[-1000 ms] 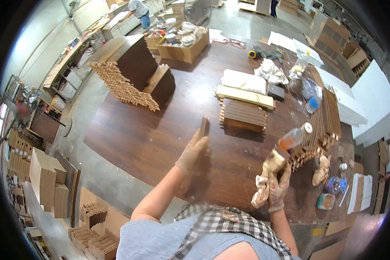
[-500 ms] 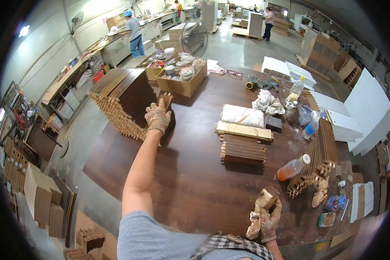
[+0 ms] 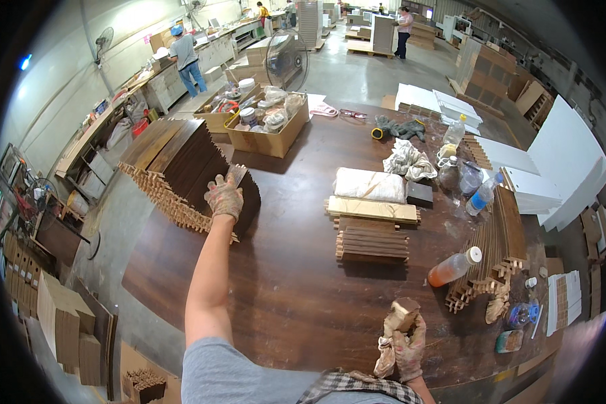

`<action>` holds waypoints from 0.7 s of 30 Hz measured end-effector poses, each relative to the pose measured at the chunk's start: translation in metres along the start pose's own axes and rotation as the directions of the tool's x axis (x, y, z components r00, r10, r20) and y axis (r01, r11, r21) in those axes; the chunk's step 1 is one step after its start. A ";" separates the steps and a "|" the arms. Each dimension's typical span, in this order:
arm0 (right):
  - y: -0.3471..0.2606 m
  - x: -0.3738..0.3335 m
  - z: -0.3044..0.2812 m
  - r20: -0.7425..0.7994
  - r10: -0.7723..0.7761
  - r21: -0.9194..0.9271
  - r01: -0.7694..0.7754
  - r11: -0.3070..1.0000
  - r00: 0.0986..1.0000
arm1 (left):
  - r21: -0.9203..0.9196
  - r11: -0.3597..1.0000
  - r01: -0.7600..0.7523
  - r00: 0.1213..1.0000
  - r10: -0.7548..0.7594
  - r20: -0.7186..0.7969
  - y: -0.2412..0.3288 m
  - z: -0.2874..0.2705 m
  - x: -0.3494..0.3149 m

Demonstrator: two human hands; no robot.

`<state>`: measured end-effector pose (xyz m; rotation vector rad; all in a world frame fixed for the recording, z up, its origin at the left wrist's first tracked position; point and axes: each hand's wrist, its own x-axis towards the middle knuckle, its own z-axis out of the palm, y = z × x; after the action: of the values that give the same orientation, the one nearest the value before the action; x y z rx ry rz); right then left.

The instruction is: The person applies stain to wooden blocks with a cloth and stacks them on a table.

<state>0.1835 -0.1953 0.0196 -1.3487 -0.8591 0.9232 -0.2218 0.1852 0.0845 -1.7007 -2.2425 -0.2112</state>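
Observation:
My left hand [image 3: 223,198], in a stained patterned glove, reaches to the right end of a tall stack of dark brown wooden slats [image 3: 192,151] with notched, lighter ends. Its fingers curl over the top edge of an end slat [image 3: 236,175]; the fingertips are partly hidden. Low at the right, my gloved right hand [image 3: 412,345] holds a brown block [image 3: 403,314] like a sanding block, with a crumpled stained cloth [image 3: 385,358] hanging beside it. Between the hands, farther out, lies a small pile of slats [image 3: 372,244].
Beyond the small pile is a white wrapped bundle [image 3: 369,185]. An orange-liquid bottle [image 3: 454,266] leans by more slats [image 3: 486,252] on the right. A cardboard box [image 3: 266,138] of jars stands at the far left of the brown table [image 3: 283,296]; a fan [image 3: 286,60] is behind.
The whole view has shifted slightly. My left hand stays at the stack's end, its fingers now more bent over the slat. My right hand keeps the block and cloth.

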 end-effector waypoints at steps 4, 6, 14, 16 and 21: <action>0.000 0.001 -0.003 0.018 -0.021 -0.028 0.021 0.999 1.000 | 0.010 1.000 -0.026 0.999 0.027 -0.048 -0.004 0.003 0.000; -0.002 -0.001 -0.005 0.007 -0.005 -0.007 0.005 1.000 1.000 | -0.020 0.998 -0.054 0.997 0.053 -0.064 -0.002 -0.004 -0.005; -0.014 0.026 -0.015 -0.158 -0.223 -0.030 0.221 0.975 0.962 | -0.989 0.150 0.015 0.626 0.769 0.126 0.105 -0.022 -0.224; -0.025 0.035 -0.001 -0.150 -0.331 -0.040 0.328 0.944 0.932 | -0.894 0.041 0.447 0.460 0.846 0.269 0.119 -0.089 -0.287; -0.020 0.020 0.003 -0.048 -0.320 -0.253 0.298 0.920 0.946 | -0.718 -0.084 0.691 0.316 0.929 0.195 0.152 -0.160 -0.355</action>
<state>0.1900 -0.1762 0.0395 -1.3985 -1.1070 0.5198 0.0354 -0.1438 0.1041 -4.1688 -1.9586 -1.9188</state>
